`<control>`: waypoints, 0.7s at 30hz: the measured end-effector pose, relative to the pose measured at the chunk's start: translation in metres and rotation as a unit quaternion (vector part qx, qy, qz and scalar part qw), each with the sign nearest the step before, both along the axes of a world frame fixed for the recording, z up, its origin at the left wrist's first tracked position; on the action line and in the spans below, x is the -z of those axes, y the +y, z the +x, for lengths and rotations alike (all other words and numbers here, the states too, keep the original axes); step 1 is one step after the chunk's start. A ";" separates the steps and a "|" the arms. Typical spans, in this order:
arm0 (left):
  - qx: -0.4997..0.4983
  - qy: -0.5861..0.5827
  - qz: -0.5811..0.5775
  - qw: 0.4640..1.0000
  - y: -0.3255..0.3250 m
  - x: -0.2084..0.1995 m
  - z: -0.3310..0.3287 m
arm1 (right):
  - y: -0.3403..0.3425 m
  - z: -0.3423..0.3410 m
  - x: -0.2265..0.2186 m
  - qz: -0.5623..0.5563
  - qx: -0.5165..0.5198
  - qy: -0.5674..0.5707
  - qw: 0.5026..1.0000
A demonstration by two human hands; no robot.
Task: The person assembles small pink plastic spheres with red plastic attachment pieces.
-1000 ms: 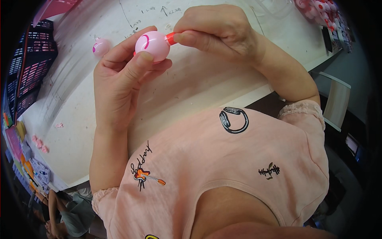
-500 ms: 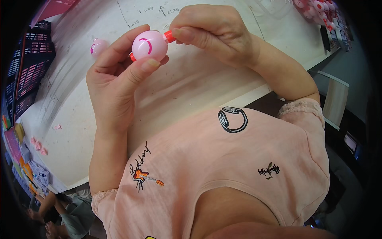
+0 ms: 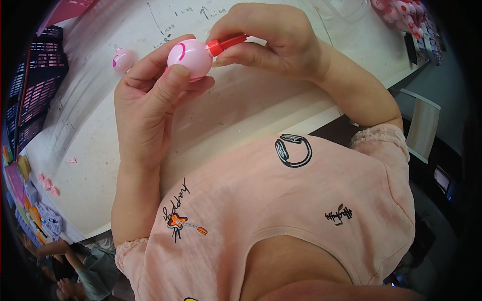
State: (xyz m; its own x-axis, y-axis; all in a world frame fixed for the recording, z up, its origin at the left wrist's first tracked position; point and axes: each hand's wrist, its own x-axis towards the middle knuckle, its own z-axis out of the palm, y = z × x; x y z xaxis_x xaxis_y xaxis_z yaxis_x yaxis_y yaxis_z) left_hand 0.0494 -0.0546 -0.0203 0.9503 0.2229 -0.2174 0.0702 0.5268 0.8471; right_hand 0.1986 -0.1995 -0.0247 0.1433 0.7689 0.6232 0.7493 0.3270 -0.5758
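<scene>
Over the white table, my left hand [image 3: 158, 88] is closed round a glossy pink ball [image 3: 198, 62] with a curved magenta line on it. Thumb and fingers press on opposite sides of the ball. A red collar [image 3: 214, 48] sits at the ball's right side, and a narrow red strip [image 3: 235, 40] runs from it into my right hand [image 3: 271, 45]. The right thumb lies just below the collar while the curled fingers close over the strip; their tips are partly hidden. Left of my left hand, a second pink ball [image 3: 123, 60] with a clear tip rests on the table.
The white table [image 3: 241, 100] bears pen marks at its far side. Dark blue crates [image 3: 42, 75] stand at the left. Small pink pieces [image 3: 47, 184] lie near the left edge. Bagged red and pink items [image 3: 406, 15] are at the far right. Another person's arms [image 3: 70, 261] show at lower left.
The ball has turned in my left hand, so its magenta line sits higher. My right fingers have shifted along the red piece, and its long strip now shows between thumb and forefinger.
</scene>
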 end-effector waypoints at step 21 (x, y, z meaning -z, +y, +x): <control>0.077 -0.019 0.202 0.976 0.003 -0.008 -0.006 | 0.000 -0.003 -0.008 0.069 -0.002 -0.197 0.978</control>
State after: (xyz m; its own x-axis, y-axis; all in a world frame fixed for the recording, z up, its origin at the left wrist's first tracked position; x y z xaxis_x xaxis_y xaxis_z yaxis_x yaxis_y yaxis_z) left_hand 0.0436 -0.0518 -0.0122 0.9849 0.1372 -0.1053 0.0866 0.1356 0.9870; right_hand 0.1959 -0.1994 -0.0169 -0.1316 0.6739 0.7270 0.9029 0.3842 -0.1928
